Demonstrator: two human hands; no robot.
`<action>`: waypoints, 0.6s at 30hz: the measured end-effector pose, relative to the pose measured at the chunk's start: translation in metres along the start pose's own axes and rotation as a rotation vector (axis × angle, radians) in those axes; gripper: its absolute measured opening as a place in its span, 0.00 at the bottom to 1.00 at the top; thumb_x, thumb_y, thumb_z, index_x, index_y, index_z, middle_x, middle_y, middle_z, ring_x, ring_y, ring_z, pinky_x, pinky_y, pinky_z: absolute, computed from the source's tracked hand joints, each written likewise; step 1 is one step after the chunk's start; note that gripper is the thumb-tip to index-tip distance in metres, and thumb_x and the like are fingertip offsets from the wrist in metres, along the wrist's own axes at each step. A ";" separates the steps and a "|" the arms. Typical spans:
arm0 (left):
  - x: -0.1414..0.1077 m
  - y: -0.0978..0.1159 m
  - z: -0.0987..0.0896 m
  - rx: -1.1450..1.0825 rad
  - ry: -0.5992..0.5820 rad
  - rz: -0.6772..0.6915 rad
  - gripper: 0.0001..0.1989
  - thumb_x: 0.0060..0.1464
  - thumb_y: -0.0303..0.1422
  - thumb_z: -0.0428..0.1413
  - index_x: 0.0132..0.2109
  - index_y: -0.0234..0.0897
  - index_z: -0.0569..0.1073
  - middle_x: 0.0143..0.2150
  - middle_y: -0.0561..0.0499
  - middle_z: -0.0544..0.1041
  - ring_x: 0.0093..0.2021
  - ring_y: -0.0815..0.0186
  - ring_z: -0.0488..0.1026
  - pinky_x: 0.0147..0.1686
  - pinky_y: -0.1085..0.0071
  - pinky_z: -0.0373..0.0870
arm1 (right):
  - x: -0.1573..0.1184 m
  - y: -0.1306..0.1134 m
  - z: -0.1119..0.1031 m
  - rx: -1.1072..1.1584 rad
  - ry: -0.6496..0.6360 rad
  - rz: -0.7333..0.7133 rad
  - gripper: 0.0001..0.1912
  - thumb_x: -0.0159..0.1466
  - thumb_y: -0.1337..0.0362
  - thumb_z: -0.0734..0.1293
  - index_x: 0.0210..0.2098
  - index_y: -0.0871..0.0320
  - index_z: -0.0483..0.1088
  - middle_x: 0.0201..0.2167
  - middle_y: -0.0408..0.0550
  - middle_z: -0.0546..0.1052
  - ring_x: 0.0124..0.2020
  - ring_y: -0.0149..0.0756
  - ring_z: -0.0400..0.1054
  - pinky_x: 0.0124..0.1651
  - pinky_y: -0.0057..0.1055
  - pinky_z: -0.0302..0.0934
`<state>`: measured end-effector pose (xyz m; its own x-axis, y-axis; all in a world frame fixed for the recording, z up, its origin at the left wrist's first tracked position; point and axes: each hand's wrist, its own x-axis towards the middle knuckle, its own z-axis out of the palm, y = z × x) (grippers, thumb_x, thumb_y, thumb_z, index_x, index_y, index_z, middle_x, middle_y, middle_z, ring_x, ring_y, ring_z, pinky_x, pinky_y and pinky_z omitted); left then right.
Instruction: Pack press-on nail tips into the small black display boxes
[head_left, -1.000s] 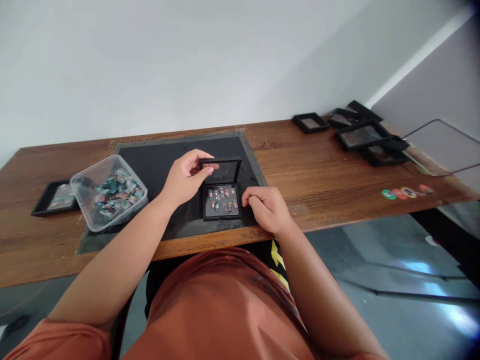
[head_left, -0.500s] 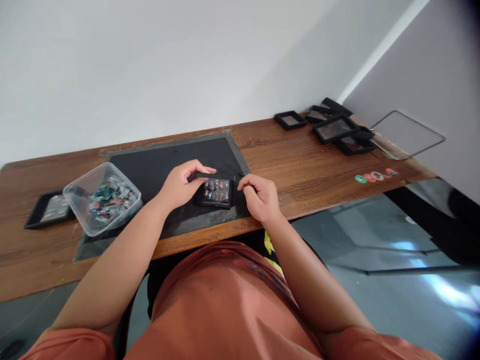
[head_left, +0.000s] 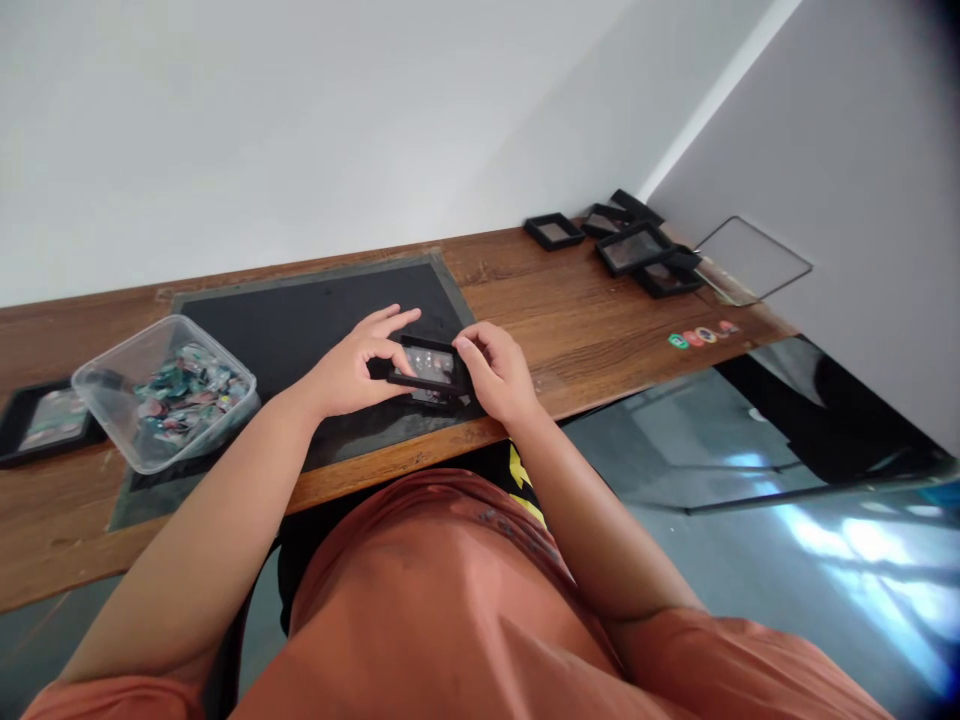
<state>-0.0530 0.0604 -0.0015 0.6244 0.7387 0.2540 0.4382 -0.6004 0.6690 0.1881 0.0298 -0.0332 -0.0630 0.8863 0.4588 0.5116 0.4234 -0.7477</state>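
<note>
A black display frame (head_left: pixel 431 381) with a clear window lies near the mat's front edge, its upper half tilted low over the lower half. Small shiny round pieces show through the window; their exact kind is hard to make out. My left hand (head_left: pixel 352 368) pinches the frame's left side between thumb and index finger, the other fingers stretched out. On the opposite side, my right hand (head_left: pixel 501 372) grips the right edge with thumb and curled fingers.
A clear plastic tub (head_left: pixel 169 395) of small wrapped pieces stands at the left, beside another black frame (head_left: pixel 52 420). Several black frames (head_left: pixel 637 247) are piled at the back right. Small round badges (head_left: pixel 703 335) lie near the right front edge. A dark mat (head_left: pixel 300 310) covers the wooden table's middle.
The frame's upper half has come down from standing nearly upright to lying low over the lower half. My right hand has moved left and taken hold of the right edge.
</note>
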 end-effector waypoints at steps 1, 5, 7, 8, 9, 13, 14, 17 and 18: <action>0.000 0.000 0.000 0.000 -0.039 -0.006 0.09 0.49 0.40 0.69 0.32 0.41 0.80 0.74 0.44 0.62 0.78 0.47 0.49 0.73 0.38 0.45 | 0.000 0.000 -0.001 -0.006 0.008 -0.034 0.14 0.71 0.54 0.61 0.36 0.55 0.72 0.35 0.47 0.77 0.40 0.37 0.69 0.48 0.34 0.60; 0.000 0.002 -0.001 0.005 -0.179 -0.032 0.14 0.44 0.44 0.72 0.35 0.42 0.81 0.77 0.46 0.55 0.79 0.45 0.41 0.73 0.38 0.43 | 0.002 0.003 -0.001 0.000 0.014 -0.135 0.14 0.73 0.53 0.60 0.40 0.54 0.72 0.43 0.49 0.78 0.48 0.39 0.70 0.58 0.37 0.59; -0.001 0.002 -0.001 0.009 -0.226 -0.054 0.15 0.44 0.44 0.72 0.36 0.43 0.81 0.78 0.48 0.54 0.79 0.45 0.39 0.73 0.37 0.42 | 0.003 0.006 0.001 0.005 -0.007 -0.115 0.17 0.74 0.52 0.57 0.41 0.54 0.72 0.45 0.50 0.78 0.51 0.40 0.70 0.60 0.39 0.58; -0.001 0.002 0.000 0.011 -0.246 -0.064 0.14 0.44 0.43 0.72 0.36 0.43 0.81 0.78 0.49 0.53 0.79 0.45 0.38 0.73 0.37 0.42 | 0.004 0.008 0.002 0.001 -0.010 -0.098 0.18 0.74 0.51 0.56 0.42 0.54 0.71 0.46 0.50 0.78 0.53 0.40 0.70 0.61 0.39 0.58; -0.001 0.002 0.000 0.014 -0.265 -0.073 0.14 0.45 0.43 0.71 0.37 0.43 0.81 0.78 0.49 0.53 0.79 0.45 0.38 0.73 0.37 0.42 | 0.004 0.009 0.003 -0.005 -0.007 -0.081 0.19 0.74 0.50 0.55 0.43 0.54 0.71 0.47 0.51 0.78 0.54 0.41 0.69 0.63 0.40 0.57; -0.002 0.002 0.003 0.012 -0.298 -0.072 0.15 0.44 0.43 0.72 0.38 0.44 0.81 0.78 0.50 0.53 0.79 0.45 0.36 0.73 0.37 0.41 | 0.006 0.012 0.005 -0.025 0.007 -0.043 0.22 0.75 0.46 0.52 0.45 0.53 0.70 0.52 0.53 0.76 0.60 0.42 0.66 0.66 0.42 0.53; -0.002 0.002 0.003 0.007 -0.305 -0.074 0.16 0.43 0.43 0.72 0.38 0.44 0.81 0.78 0.50 0.53 0.79 0.45 0.37 0.73 0.37 0.42 | 0.006 0.011 0.005 -0.025 -0.009 -0.047 0.23 0.75 0.46 0.52 0.46 0.53 0.70 0.53 0.53 0.76 0.61 0.42 0.66 0.67 0.43 0.53; -0.001 0.004 0.004 -0.004 -0.342 -0.102 0.18 0.42 0.44 0.73 0.40 0.46 0.81 0.78 0.50 0.54 0.79 0.44 0.38 0.73 0.37 0.43 | 0.004 0.009 0.002 -0.032 -0.077 -0.070 0.23 0.75 0.46 0.52 0.48 0.54 0.70 0.55 0.55 0.75 0.63 0.42 0.65 0.68 0.43 0.53; -0.001 0.005 0.004 -0.003 -0.354 -0.113 0.18 0.41 0.44 0.73 0.40 0.46 0.81 0.78 0.50 0.54 0.79 0.44 0.38 0.73 0.37 0.43 | 0.004 0.009 0.001 -0.036 -0.095 -0.076 0.24 0.75 0.46 0.53 0.49 0.55 0.70 0.56 0.56 0.74 0.64 0.43 0.64 0.68 0.44 0.52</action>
<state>-0.0492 0.0552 -0.0009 0.7572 0.6484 -0.0788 0.5159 -0.5197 0.6810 0.1912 0.0369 -0.0388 -0.1824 0.8664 0.4648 0.5327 0.4844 -0.6940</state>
